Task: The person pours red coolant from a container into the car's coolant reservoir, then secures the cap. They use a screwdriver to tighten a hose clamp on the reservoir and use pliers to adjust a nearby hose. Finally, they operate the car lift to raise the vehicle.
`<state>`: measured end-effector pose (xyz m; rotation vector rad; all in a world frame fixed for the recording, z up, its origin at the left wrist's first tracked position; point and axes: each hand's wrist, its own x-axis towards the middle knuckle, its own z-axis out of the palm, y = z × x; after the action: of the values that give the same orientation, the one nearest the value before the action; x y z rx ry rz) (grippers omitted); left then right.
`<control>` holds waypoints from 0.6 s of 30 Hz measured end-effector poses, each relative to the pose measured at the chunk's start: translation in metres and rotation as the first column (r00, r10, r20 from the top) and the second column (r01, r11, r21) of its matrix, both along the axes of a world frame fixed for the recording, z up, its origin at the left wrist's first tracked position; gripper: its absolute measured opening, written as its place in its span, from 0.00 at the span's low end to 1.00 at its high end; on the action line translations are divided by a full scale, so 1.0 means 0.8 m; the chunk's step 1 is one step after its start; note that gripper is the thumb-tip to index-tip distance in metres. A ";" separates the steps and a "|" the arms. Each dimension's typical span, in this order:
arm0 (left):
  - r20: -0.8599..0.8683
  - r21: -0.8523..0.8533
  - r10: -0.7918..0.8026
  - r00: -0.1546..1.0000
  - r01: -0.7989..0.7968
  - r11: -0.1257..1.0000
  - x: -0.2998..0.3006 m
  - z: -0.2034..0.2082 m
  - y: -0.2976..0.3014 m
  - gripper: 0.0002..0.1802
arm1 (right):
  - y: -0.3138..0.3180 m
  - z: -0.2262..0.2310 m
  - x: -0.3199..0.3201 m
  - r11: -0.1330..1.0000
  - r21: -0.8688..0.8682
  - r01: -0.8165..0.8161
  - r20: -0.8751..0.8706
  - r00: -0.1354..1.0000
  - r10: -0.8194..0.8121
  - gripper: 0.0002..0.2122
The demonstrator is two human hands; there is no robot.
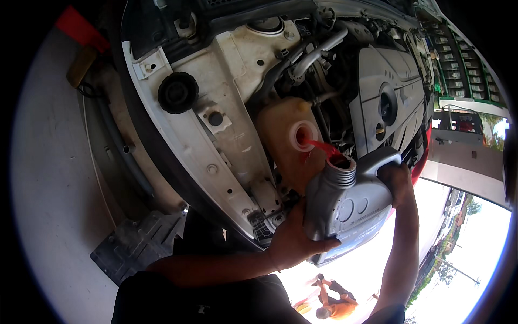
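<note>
A grey plastic jug (pixel 353 208) is tilted over the engine bay, held between both my hands. My left hand (pixel 294 243) supports its lower side, thumb lying along the jug and fingers partly hidden behind it. My right hand (pixel 396 181) is wrapped around the jug's handle. From the jug's open neck a stream of red liquid (pixel 322 146) runs into the open filler mouth (pixel 302 135) of a yellowed coolant reservoir (pixel 283 116). Some red streaks show on the reservoir just below its mouth. A black screw cap (pixel 178 92) rests on the white body panel to the left.
The engine cover (pixel 391 97) and a metal pipe (pixel 318 54) lie beyond the reservoir. A black plastic part (pixel 140 243) leans at the lower left, near a grey hose (pixel 127 148). Shelves with boxes (pixel 461 59) stand far right. A person in orange (pixel 337 308) is in the bright background.
</note>
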<state>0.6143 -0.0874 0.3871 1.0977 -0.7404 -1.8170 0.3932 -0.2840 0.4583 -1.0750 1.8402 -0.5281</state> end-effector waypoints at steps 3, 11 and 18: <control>0.013 0.007 -0.010 1.000 0.009 1.000 -0.002 -0.002 0.002 0.57 | 0.001 -0.003 -0.006 1.000 0.022 0.007 0.042 0.999 -0.007 0.02; 0.026 0.023 -0.026 0.999 0.025 0.999 -0.006 -0.005 0.006 0.58 | 0.000 -0.017 -0.035 0.980 -0.011 -0.197 -0.065 0.978 0.196 0.03; 0.041 0.025 -0.008 0.999 0.007 1.000 -0.008 -0.004 0.007 0.59 | -0.001 -0.010 -0.017 0.995 0.022 -0.101 -0.065 0.993 0.103 0.04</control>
<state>0.6076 -0.0821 0.3840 1.1527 -0.7495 -1.8191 0.3797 -0.2848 0.4505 -1.1795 1.8322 -0.4193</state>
